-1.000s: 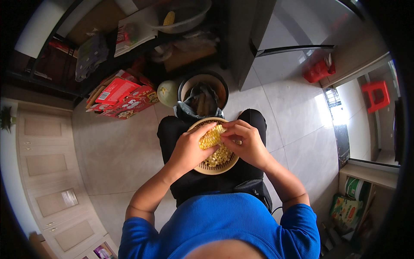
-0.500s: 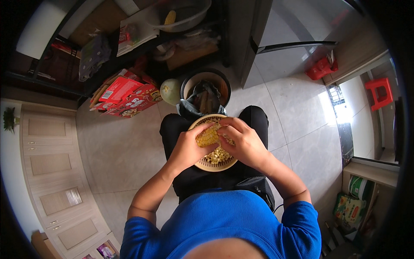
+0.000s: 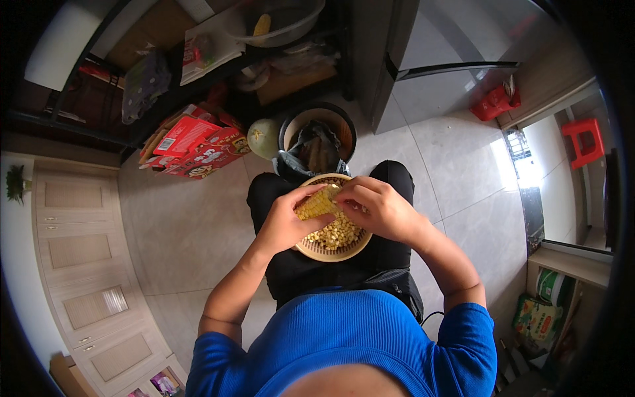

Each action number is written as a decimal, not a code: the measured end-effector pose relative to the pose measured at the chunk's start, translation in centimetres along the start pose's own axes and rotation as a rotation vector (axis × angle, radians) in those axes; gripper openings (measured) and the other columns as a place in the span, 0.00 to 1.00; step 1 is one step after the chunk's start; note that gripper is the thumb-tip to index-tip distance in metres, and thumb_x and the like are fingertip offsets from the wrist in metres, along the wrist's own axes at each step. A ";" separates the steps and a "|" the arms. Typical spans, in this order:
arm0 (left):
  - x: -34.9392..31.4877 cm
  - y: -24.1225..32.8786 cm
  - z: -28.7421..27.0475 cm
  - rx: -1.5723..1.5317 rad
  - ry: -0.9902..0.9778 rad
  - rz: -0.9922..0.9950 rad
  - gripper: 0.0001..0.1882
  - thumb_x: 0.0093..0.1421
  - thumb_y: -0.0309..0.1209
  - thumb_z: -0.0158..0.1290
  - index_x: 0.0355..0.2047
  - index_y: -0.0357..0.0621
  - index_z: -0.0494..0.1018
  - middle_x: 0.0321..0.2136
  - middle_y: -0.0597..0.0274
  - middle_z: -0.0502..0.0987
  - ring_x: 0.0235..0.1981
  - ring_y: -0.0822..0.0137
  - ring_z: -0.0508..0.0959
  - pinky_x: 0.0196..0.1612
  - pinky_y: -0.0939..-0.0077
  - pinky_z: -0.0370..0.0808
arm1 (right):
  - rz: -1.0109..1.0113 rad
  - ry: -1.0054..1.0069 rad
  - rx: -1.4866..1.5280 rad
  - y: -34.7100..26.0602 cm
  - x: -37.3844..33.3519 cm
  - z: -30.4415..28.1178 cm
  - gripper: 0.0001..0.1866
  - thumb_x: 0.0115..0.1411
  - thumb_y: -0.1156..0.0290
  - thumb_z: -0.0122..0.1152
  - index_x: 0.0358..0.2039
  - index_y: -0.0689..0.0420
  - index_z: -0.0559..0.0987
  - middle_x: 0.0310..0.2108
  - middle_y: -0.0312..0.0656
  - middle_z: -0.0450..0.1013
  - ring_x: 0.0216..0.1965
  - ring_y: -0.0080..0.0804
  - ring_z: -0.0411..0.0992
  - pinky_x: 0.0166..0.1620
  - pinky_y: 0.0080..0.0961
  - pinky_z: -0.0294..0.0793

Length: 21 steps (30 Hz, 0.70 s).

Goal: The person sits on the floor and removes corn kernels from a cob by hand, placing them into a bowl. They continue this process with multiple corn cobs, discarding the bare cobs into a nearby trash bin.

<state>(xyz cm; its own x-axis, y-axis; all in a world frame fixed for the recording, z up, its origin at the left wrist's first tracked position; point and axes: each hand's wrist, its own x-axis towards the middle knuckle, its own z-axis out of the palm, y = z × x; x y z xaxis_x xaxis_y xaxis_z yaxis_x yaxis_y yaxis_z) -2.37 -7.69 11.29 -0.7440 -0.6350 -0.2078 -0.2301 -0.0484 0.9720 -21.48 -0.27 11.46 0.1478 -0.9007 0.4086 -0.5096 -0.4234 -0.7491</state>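
Observation:
An ear of corn (image 3: 313, 208) lies slanted above a round, cream-coloured basket (image 3: 334, 258) on my lap. My left hand (image 3: 289, 221) is wrapped round the ear, thumb on the near side and fingers on the far side. At the ear's right end, partly stripped of kernels, my right hand (image 3: 372, 206) has its fingers bent and closed on it. A few pale kernels show by the right palm and fingers. Loose yellow kernels (image 3: 337, 234) cover much of the basket's bottom under both hands. The right fingertips are partly hidden behind the hand.
Just beyond my knees stands a bin (image 3: 350, 126) with a dark bag, beside a pale green melon (image 3: 263, 139). A red carton (image 3: 211, 153) is to the left. On the rack, a clear basin (image 3: 291, 33) holds another ear of corn (image 3: 262, 25). A grey fridge (image 3: 456, 99) stands at far right.
My right hand has shifted slightly to the right, with its fingers now at the ear's right end. The ear has tilted a little, and more of the loose kernels show.

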 end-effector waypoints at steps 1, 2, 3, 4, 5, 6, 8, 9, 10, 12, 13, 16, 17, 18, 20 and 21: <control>0.1 -0.1 -0.2 -0.122 -0.014 -0.022 0.27 0.48 0.22 0.59 0.48 0.32 0.65 0.42 0.59 0.72 0.43 0.73 0.71 0.47 0.78 0.68 | 0.140 0.043 0.197 -0.1 -0.4 0.1 0.06 0.51 0.78 0.56 0.31 0.64 0.73 0.33 0.44 0.72 0.31 0.32 0.73 0.34 0.23 0.73; 0.1 0.1 -0.4 -0.163 -0.017 -0.050 0.28 0.48 0.22 0.59 0.50 0.32 0.64 0.43 0.60 0.71 0.43 0.73 0.71 0.48 0.78 0.67 | 0.281 0.086 0.395 0.0 -0.9 0.3 0.06 0.53 0.79 0.55 0.33 0.63 0.72 0.35 0.44 0.72 0.33 0.29 0.72 0.36 0.21 0.72; 0.1 0.4 -0.4 -0.145 -0.003 -0.050 0.27 0.48 0.22 0.59 0.49 0.32 0.64 0.43 0.60 0.72 0.43 0.73 0.71 0.48 0.79 0.67 | 0.423 0.127 0.592 0.1 -1.4 0.3 0.06 0.55 0.79 0.54 0.34 0.63 0.71 0.37 0.43 0.71 0.34 0.26 0.71 0.37 0.20 0.72; 0.2 0.8 -0.4 -0.126 0.010 -0.049 0.27 0.48 0.22 0.59 0.49 0.32 0.64 0.42 0.60 0.72 0.43 0.73 0.71 0.48 0.79 0.67 | 0.565 0.172 0.972 0.0 -1.6 0.1 0.05 0.57 0.78 0.52 0.35 0.61 0.69 0.39 0.42 0.71 0.36 0.22 0.70 0.40 0.18 0.71; 0.2 0.9 -0.4 -0.107 0.023 -0.049 0.27 0.48 0.22 0.59 0.49 0.32 0.64 0.42 0.60 0.72 0.43 0.73 0.71 0.48 0.79 0.67 | 0.580 0.149 1.083 0.6 -1.7 -0.2 0.07 0.55 0.81 0.51 0.35 0.60 0.68 0.41 0.44 0.70 0.37 0.22 0.70 0.41 0.18 0.70; 0.3 0.7 -0.5 -0.109 0.021 -0.020 0.27 0.48 0.22 0.59 0.49 0.32 0.64 0.42 0.60 0.72 0.43 0.73 0.71 0.48 0.79 0.67 | 0.634 0.133 1.165 0.5 -1.8 -0.3 0.08 0.55 0.82 0.51 0.36 0.60 0.68 0.41 0.43 0.70 0.38 0.22 0.70 0.42 0.18 0.70; 0.1 0.1 -0.4 -0.052 0.037 0.002 0.26 0.48 0.23 0.60 0.47 0.30 0.65 0.40 0.58 0.73 0.41 0.74 0.72 0.45 0.80 0.69 | 0.671 0.101 1.165 0.3 -1.8 0.1 0.10 0.54 0.82 0.52 0.38 0.61 0.68 0.39 0.40 0.70 0.39 0.22 0.69 0.43 0.18 0.69; 0.0 -0.3 -0.3 -0.027 0.042 0.014 0.26 0.48 0.24 0.60 0.47 0.30 0.66 0.40 0.57 0.74 0.40 0.74 0.73 0.44 0.80 0.70 | 0.657 0.087 1.082 0.2 -1.9 0.8 0.12 0.53 0.82 0.53 0.39 0.61 0.68 0.38 0.39 0.69 0.39 0.21 0.69 0.43 0.18 0.69; -0.1 -0.4 -0.2 0.008 0.055 0.009 0.26 0.46 0.25 0.61 0.46 0.31 0.66 0.38 0.55 0.75 0.39 0.73 0.75 0.43 0.79 0.71 | 0.658 0.106 0.994 0.2 -2.2 1.6 0.13 0.53 0.81 0.54 0.40 0.62 0.68 0.36 0.36 0.68 0.38 0.19 0.68 0.42 0.15 0.68; -0.4 0.4 0.1 0.130 0.035 -0.031 0.26 0.47 0.23 0.60 0.47 0.31 0.65 0.40 0.57 0.74 0.40 0.74 0.73 0.44 0.80 0.70 | 0.610 0.144 0.718 -0.2 -2.4 2.6 0.13 0.54 0.77 0.57 0.40 0.63 0.68 0.32 0.33 0.65 0.33 0.14 0.64 0.35 0.11 0.66; -0.5 0.7 0.2 0.191 0.026 -0.051 0.26 0.47 0.22 0.59 0.47 0.31 0.65 0.41 0.58 0.73 0.41 0.74 0.73 0.44 0.80 0.70 | 0.597 0.124 0.538 -0.1 -2.6 2.9 0.14 0.55 0.75 0.58 0.40 0.62 0.68 0.31 0.32 0.64 0.31 0.13 0.63 0.33 0.10 0.64; -0.9 0.9 0.6 0.290 0.053 -0.078 0.26 0.45 0.24 0.60 0.46 0.30 0.66 0.38 0.54 0.75 0.39 0.73 0.75 0.42 0.78 0.72 | 0.475 0.185 0.268 -0.8 -2.4 4.1 0.18 0.53 0.66 0.61 0.41 0.63 0.71 0.27 0.43 0.65 0.23 0.26 0.66 0.28 0.21 0.68; -1.0 1.0 0.7 0.333 0.059 -0.093 0.26 0.45 0.25 0.60 0.45 0.30 0.67 0.37 0.53 0.75 0.38 0.72 0.75 0.42 0.78 0.72 | 0.513 0.149 0.265 -1.0 -2.4 4.5 0.18 0.54 0.66 0.59 0.41 0.63 0.71 0.28 0.45 0.65 0.23 0.28 0.67 0.28 0.21 0.68; -1.0 0.6 0.9 0.382 0.089 -0.087 0.27 0.44 0.27 0.60 0.45 0.30 0.67 0.36 0.50 0.76 0.37 0.70 0.76 0.41 0.77 0.72 | 0.537 0.173 0.258 -1.0 -2.5 5.2 0.16 0.56 0.67 0.57 0.42 0.63 0.71 0.30 0.49 0.67 0.26 0.36 0.69 0.31 0.27 0.70; -1.1 0.2 1.2 0.383 0.112 -0.126 0.26 0.44 0.27 0.60 0.44 0.30 0.67 0.36 0.49 0.76 0.37 0.69 0.77 0.41 0.77 0.73 | 0.413 0.225 0.132 -0.7 -2.7 6.4 0.14 0.57 0.70 0.53 0.42 0.64 0.71 0.33 0.53 0.68 0.31 0.48 0.69 0.36 0.34 0.70; -1.2 0.1 1.3 0.383 0.122 -0.147 0.26 0.44 0.28 0.61 0.44 0.30 0.68 0.36 0.48 0.76 0.37 0.68 0.77 0.41 0.77 0.73 | 0.377 0.232 0.100 -0.6 -2.8 6.8 0.13 0.58 0.71 0.51 0.42 0.65 0.71 0.33 0.53 0.68 0.33 0.51 0.69 0.38 0.36 0.69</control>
<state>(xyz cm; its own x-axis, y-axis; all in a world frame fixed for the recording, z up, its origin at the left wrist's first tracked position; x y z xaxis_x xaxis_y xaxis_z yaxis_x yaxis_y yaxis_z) -2.27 -5.95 11.48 -0.6119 -0.7302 -0.3038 -0.5615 0.1306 0.8171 -15.88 1.86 7.21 -0.2323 -0.9529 0.1948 -0.4054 -0.0871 -0.9100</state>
